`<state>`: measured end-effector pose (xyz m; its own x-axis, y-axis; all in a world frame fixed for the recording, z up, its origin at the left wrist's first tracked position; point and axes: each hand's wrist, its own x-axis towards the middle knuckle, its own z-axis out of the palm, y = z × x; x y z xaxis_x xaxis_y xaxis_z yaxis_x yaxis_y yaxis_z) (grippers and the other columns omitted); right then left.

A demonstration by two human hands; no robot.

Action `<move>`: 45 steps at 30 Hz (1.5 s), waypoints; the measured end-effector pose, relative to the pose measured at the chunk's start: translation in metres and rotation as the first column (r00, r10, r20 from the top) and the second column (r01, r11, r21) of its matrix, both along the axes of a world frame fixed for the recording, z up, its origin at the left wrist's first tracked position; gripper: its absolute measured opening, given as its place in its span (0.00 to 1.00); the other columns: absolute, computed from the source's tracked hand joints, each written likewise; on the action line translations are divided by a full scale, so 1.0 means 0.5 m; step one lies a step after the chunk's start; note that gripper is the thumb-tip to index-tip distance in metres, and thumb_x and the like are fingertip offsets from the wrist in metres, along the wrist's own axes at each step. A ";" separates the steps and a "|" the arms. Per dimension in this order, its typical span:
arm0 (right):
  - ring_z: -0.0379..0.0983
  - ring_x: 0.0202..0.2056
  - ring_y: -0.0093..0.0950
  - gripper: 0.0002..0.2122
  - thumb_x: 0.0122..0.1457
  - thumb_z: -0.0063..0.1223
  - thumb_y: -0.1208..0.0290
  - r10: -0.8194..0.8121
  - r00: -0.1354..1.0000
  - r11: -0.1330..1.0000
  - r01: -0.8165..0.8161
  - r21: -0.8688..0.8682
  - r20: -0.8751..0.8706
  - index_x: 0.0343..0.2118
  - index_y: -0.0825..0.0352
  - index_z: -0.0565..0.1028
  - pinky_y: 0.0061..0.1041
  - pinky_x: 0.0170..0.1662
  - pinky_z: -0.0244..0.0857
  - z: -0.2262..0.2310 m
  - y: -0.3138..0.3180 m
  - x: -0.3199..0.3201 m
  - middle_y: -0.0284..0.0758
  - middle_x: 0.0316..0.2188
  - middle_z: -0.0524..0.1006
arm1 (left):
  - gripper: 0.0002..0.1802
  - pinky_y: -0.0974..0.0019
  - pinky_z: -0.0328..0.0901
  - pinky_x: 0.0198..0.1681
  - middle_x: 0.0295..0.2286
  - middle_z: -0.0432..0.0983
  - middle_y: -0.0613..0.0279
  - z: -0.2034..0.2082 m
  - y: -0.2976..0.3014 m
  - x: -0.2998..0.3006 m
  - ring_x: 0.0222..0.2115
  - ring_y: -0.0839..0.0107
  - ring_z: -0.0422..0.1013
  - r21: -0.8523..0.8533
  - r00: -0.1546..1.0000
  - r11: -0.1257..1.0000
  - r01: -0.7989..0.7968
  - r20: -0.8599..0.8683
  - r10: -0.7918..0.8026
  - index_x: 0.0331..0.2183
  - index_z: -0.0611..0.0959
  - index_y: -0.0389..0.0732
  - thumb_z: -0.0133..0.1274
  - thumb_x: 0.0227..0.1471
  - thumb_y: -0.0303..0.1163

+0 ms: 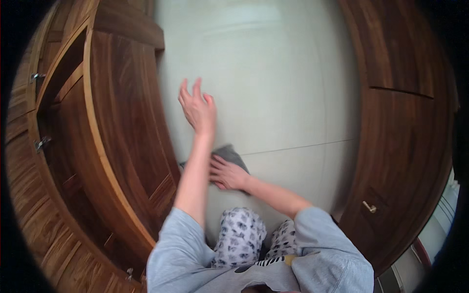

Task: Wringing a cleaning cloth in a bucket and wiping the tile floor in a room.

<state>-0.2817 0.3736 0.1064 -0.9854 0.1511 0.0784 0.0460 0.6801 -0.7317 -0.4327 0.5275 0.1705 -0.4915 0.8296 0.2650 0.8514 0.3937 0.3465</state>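
Note:
My left hand is raised over the floor beside the left-hand cabinet, its fingers apart and bent a little, with nothing in them. Lower down, my right hand lies palm down with spread fingers on a dark grey cloth on the floor. My left forearm crosses in front of part of the cloth and hides the tips of the right fingers. A small corner of the cloth shows to the left of that forearm.
Pale floor tiles with a thin joint line run between two dark wood fronts. On the left, a wooden cabinet has an open door with metal hinges. A wooden door with a brass-coloured handle stands on the right. My patterned trouser knees are close behind the cloth.

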 end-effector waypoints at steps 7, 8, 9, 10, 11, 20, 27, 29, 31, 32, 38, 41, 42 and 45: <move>0.39 0.71 0.48 0.34 0.56 0.50 0.61 -0.983 0.059 0.153 0.788 0.597 0.175 0.68 0.51 0.58 0.53 0.68 0.41 -0.004 0.220 0.312 0.40 0.71 0.49 | 0.41 0.50 0.41 0.70 0.67 0.43 0.41 -0.116 0.276 -0.220 0.69 0.47 0.40 -0.154 0.957 0.987 -0.044 -0.289 -0.002 0.68 0.54 0.47 0.44 0.62 0.53; 0.40 0.71 0.50 0.33 0.58 0.49 0.60 -0.985 -0.133 -0.032 0.771 0.636 0.112 0.68 0.52 0.57 0.53 0.68 0.43 -0.021 0.278 0.337 0.40 0.71 0.49 | 0.41 0.50 0.41 0.70 0.67 0.43 0.41 -0.128 0.294 -0.225 0.69 0.47 0.40 -0.139 0.964 0.990 -0.034 -0.267 -0.004 0.68 0.54 0.47 0.44 0.62 0.53; 0.42 0.70 0.51 0.32 0.59 0.48 0.60 -0.958 -0.282 -0.166 0.702 0.692 0.057 0.68 0.53 0.57 0.54 0.67 0.45 -0.049 0.339 0.376 0.41 0.71 0.49 | 0.41 0.51 0.40 0.70 0.67 0.42 0.41 -0.140 0.308 -0.218 0.69 0.47 0.40 -0.159 0.956 0.984 -0.086 -0.292 0.037 0.68 0.54 0.47 0.42 0.62 0.54; 0.44 0.69 0.53 0.31 0.61 0.46 0.59 -0.908 -0.419 -0.296 0.608 0.737 -0.019 0.68 0.55 0.57 0.54 0.66 0.47 -0.070 0.407 0.430 0.42 0.71 0.49 | 0.41 0.51 0.38 0.71 0.68 0.42 0.41 -0.150 0.327 -0.193 0.69 0.47 0.39 -0.173 0.947 0.975 -0.139 -0.312 0.080 0.68 0.54 0.46 0.40 0.63 0.56; 0.50 0.67 0.54 0.29 0.64 0.42 0.57 -0.848 -0.527 -0.383 0.543 0.747 -0.052 0.68 0.55 0.58 0.54 0.64 0.51 -0.078 0.472 0.466 0.45 0.70 0.52 | 0.41 0.51 0.38 0.71 0.68 0.42 0.41 -0.148 0.344 -0.173 0.69 0.47 0.39 -0.160 0.953 0.978 -0.136 -0.289 0.086 0.68 0.54 0.46 0.40 0.63 0.56; 0.52 0.67 0.51 0.29 0.65 0.38 0.55 -0.766 -0.643 -0.423 0.505 0.752 0.002 0.67 0.60 0.58 0.51 0.63 0.54 -0.072 0.764 0.379 0.50 0.68 0.55 | 0.41 0.51 0.39 0.71 0.68 0.39 0.44 -0.083 0.301 -0.154 0.69 0.48 0.37 -0.233 0.984 0.969 -0.082 -0.175 0.041 0.69 0.51 0.46 0.44 0.62 0.51; 0.49 0.68 0.49 0.30 0.65 0.36 0.54 -0.714 -0.679 -0.357 0.565 0.744 0.172 0.68 0.60 0.55 0.51 0.64 0.52 -0.044 0.849 0.310 0.49 0.69 0.52 | 0.43 0.50 0.38 0.71 0.69 0.35 0.45 -0.056 0.291 -0.183 0.69 0.48 0.36 -0.337 0.990 0.936 -0.105 -0.123 0.067 0.69 0.49 0.47 0.46 0.60 0.49; 0.49 0.68 0.49 0.30 0.65 0.36 0.54 -0.667 -0.726 -0.404 0.542 0.737 0.168 0.69 0.61 0.54 0.52 0.64 0.51 -0.047 0.898 0.306 0.50 0.69 0.52 | 0.46 0.49 0.39 0.70 0.69 0.35 0.43 -0.054 0.310 -0.191 0.69 0.47 0.36 -0.296 0.988 0.949 -0.110 -0.140 0.070 0.69 0.48 0.47 0.49 0.57 0.47; 0.50 0.68 0.50 0.29 0.66 0.32 0.52 -0.622 -0.782 -0.491 0.427 0.760 0.037 0.69 0.57 0.54 0.52 0.64 0.50 -0.064 0.964 0.354 0.48 0.69 0.53 | 0.47 0.49 0.39 0.70 0.69 0.35 0.43 -0.066 0.337 -0.167 0.69 0.47 0.36 -0.297 0.994 0.952 -0.082 -0.093 0.056 0.69 0.48 0.46 0.49 0.56 0.46; 0.50 0.68 0.50 0.29 0.66 0.32 0.52 -0.619 -0.784 -0.486 0.419 0.767 0.036 0.69 0.57 0.54 0.52 0.64 0.50 -0.073 0.980 0.359 0.48 0.69 0.53 | 0.47 0.48 0.39 0.70 0.69 0.35 0.43 -0.068 0.339 -0.168 0.69 0.46 0.36 -0.297 0.994 0.951 -0.085 -0.090 0.061 0.69 0.48 0.46 0.49 0.56 0.46; 0.49 0.68 0.51 0.32 0.65 0.28 0.48 -0.516 -0.841 -0.527 0.461 0.714 0.161 0.69 0.57 0.53 0.55 0.65 0.45 -0.068 1.144 0.325 0.48 0.69 0.53 | 0.44 0.45 0.38 0.70 0.69 0.36 0.42 -0.058 0.346 -0.186 0.69 0.44 0.36 -0.350 0.996 0.933 -0.085 -0.048 0.072 0.69 0.49 0.44 0.46 0.56 0.43; 0.47 0.68 0.51 0.33 0.65 0.29 0.46 -0.554 -0.812 -0.504 0.503 0.702 0.184 0.70 0.57 0.52 0.57 0.65 0.44 -0.065 1.298 0.307 0.48 0.69 0.52 | 0.43 0.44 0.39 0.70 0.68 0.37 0.41 -0.062 0.342 -0.194 0.69 0.42 0.37 -0.340 0.998 0.938 -0.061 -0.032 0.053 0.69 0.50 0.43 0.43 0.57 0.45; 0.48 0.68 0.51 0.33 0.65 0.30 0.45 -0.609 -0.761 -0.512 0.592 0.622 0.222 0.70 0.56 0.53 0.57 0.65 0.44 -0.062 1.361 0.276 0.47 0.69 0.52 | 0.43 0.44 0.39 0.70 0.68 0.37 0.41 -0.063 0.336 -0.211 0.69 0.42 0.37 -0.340 0.997 0.937 -0.073 -0.051 0.060 0.69 0.50 0.43 0.43 0.57 0.45; 0.53 0.66 0.51 0.31 0.65 0.34 0.46 -0.769 -0.629 -0.513 0.713 0.477 0.114 0.69 0.53 0.56 0.55 0.64 0.48 -0.043 1.567 0.305 0.45 0.68 0.55 | 0.41 0.41 0.41 0.68 0.68 0.38 0.40 -0.076 0.357 -0.188 0.68 0.40 0.39 -0.299 0.998 0.952 -0.064 -0.033 0.057 0.69 0.50 0.44 0.35 0.60 0.50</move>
<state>-0.1293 1.1573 0.0848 0.7034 0.7102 0.0283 0.6821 -0.6634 -0.3076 -0.5266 0.7062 0.1325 -0.5402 0.8413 0.0206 0.8290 0.5278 0.1848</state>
